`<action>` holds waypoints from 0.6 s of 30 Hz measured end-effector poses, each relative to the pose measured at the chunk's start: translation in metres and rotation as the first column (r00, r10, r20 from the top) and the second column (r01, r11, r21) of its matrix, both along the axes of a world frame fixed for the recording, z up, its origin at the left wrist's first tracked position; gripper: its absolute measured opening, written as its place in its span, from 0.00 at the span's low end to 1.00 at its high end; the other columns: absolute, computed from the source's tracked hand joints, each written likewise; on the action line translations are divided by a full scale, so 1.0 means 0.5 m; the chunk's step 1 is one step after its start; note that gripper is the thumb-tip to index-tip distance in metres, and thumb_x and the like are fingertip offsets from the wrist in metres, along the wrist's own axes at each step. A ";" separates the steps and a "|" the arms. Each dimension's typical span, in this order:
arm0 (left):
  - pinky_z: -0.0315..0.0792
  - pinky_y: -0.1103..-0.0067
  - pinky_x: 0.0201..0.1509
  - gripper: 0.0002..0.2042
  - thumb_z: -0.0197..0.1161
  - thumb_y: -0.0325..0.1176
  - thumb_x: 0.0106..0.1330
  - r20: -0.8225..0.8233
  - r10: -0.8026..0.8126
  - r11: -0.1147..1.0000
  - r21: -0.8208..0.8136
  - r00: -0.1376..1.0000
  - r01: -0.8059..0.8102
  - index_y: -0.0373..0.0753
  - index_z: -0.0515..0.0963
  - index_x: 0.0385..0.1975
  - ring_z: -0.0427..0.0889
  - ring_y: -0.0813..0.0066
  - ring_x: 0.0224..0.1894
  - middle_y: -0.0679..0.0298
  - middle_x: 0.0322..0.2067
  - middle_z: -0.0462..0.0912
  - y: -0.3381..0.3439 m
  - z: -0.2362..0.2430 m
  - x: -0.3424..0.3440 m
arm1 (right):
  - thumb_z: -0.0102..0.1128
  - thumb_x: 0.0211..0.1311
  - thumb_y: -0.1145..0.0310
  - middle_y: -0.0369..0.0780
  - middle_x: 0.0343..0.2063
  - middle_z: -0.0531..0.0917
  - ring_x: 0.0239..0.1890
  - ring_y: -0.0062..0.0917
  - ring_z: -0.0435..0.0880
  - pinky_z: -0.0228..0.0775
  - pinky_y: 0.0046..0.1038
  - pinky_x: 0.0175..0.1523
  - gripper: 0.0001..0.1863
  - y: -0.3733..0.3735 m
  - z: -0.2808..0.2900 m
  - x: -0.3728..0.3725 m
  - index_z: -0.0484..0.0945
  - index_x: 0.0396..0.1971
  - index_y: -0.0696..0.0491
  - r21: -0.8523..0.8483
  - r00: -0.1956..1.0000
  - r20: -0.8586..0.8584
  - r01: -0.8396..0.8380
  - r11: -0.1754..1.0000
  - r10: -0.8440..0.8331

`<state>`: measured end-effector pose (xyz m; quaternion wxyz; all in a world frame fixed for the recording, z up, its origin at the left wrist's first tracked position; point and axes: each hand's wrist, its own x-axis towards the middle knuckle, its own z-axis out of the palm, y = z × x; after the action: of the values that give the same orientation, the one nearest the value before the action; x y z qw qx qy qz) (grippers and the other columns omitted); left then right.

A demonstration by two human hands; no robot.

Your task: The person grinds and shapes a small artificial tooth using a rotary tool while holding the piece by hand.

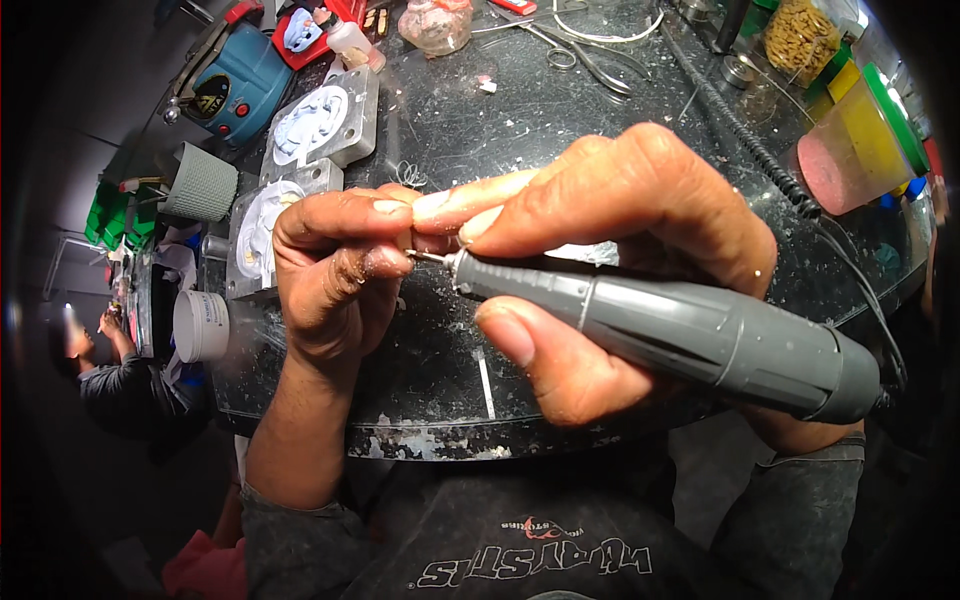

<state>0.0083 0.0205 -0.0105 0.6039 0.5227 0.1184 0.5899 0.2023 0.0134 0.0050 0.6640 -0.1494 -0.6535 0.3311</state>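
A dark grey rotary handpiece [690, 330] lies slanted across my right hand [640, 215], its nose pointing left. My right fingers wrap over its top and the thumb presses from below. From the nose a thin metal bur [430, 257] reaches to my left fingertips. There my left hand [335, 255] is closed in a pinch on a small pale tooth-like piece [404, 241], mostly hidden by the fingers. The bur's tip is at or very near this piece; contact cannot be made out. My right fingertips rest against the left ones.
Metal flasks [362, 105] with pale plaster stand left on the black bench [450, 375], near a white tub [201, 326], grey cup [200, 183] and blue machine [235, 85]. Pliers [595, 70] lie at the back. A coiled cord [745, 135] and green-lidded container [855, 150] are right. Another person [130, 385] sits far left.
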 end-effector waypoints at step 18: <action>0.72 0.87 0.43 0.11 0.68 0.21 0.58 -0.716 0.698 0.457 0.452 -0.005 -0.766 0.34 0.83 0.42 0.80 0.85 0.36 0.67 0.33 0.85 -0.187 -0.001 -0.222 | 0.68 0.58 0.67 0.36 0.29 0.84 0.33 0.16 0.83 0.75 0.19 0.40 0.10 0.113 -0.047 0.038 0.80 0.36 0.55 0.011 0.904 0.384 0.198 0.980 -0.187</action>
<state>-0.1027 -0.0732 -0.0110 0.0801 0.5699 0.6669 0.4733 0.2212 0.0701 -0.0184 0.5506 -0.2843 -0.7481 0.2373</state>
